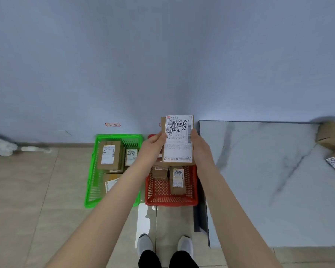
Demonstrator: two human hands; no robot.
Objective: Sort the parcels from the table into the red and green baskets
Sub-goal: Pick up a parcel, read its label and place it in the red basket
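Holding the labelled cardboard parcel between our left hand and right hand, fingers curled round its edges, above the red basket at 12 o'clock, we judge lowering comes next.

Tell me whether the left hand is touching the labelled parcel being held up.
Touching. The head view shows the left hand gripping the left edge of the parcel, its thumb lying over the front; the right hand grips the opposite edge.
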